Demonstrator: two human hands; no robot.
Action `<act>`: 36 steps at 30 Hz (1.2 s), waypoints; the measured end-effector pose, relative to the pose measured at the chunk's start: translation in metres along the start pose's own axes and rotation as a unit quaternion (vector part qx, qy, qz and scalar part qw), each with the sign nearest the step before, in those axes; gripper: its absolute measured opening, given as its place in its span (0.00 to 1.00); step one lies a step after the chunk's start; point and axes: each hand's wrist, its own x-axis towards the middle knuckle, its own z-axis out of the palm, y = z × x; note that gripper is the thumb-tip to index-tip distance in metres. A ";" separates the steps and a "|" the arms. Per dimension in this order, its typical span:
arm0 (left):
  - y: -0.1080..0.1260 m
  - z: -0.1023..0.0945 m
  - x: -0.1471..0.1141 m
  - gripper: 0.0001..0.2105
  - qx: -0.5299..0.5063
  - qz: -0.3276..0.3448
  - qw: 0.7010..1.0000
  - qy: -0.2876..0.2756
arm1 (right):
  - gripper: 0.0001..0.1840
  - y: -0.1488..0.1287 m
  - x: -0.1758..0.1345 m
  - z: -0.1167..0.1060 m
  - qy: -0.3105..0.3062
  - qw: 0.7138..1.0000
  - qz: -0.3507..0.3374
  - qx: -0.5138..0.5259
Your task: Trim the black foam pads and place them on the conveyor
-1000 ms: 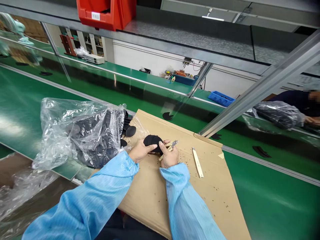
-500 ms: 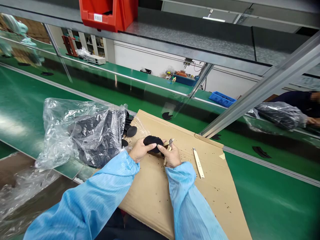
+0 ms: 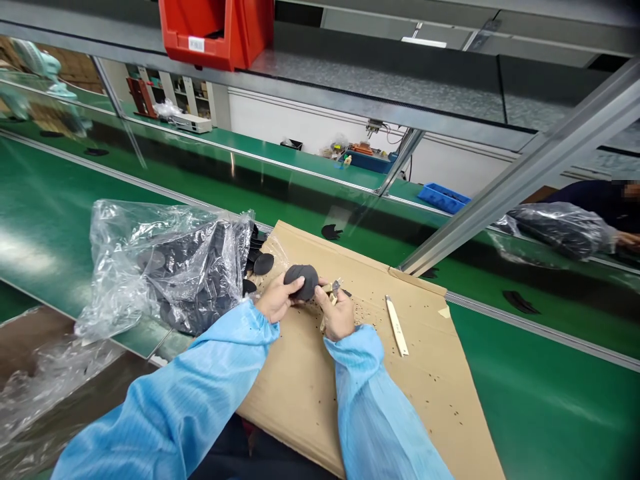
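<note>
My left hand is closed around a small stack of thin black oval pads, its thumb pressed on the top face. Close to the right edge of the stack, my right hand is wrapped around pale-handled nippers, whose metal jaws point up and away. The fingers of the right hand partly hide the nippers' handles. To the left, a clear plastic bag holds many black pads, and several loose black pads lie at its mouth.
A cardboard sheet strewn with tiny black scraps covers the green bench. A cream-handled knife lies on it. A metal post rises at the right. A red bin sits on the shelf above. Another person's hand is at far right.
The stack of pads has tilted up in my left hand, so its top face shows more. My right hand has moved slightly left and down, with the nippers still in it.
</note>
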 end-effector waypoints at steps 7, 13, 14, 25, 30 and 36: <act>0.006 -0.007 0.000 0.11 -0.072 -0.160 0.983 -0.044 | 0.12 -0.011 -0.010 0.003 -0.011 0.980 -0.147 -0.133; 0.011 -0.004 -0.005 0.12 -0.088 -0.186 0.977 -0.049 | 0.05 -0.022 -0.013 0.011 0.001 0.957 -0.232 -0.174; 0.011 -0.004 -0.006 0.14 -0.086 -0.183 0.978 -0.054 | 0.05 -0.022 -0.014 0.011 -0.002 0.953 -0.242 -0.180; 0.008 -0.006 -0.005 0.24 -0.041 -0.134 0.988 -0.058 | 0.08 -0.019 -0.015 0.009 -0.027 0.908 -0.305 -0.285; 0.007 0.000 -0.006 0.26 -0.036 -0.095 0.995 -0.022 | 0.08 -0.012 -0.013 0.014 -0.005 0.919 -0.302 -0.252; 0.019 0.026 -0.013 0.27 0.009 0.049 0.994 0.095 | 0.12 0.008 -0.012 0.010 0.111 0.960 -0.197 -0.167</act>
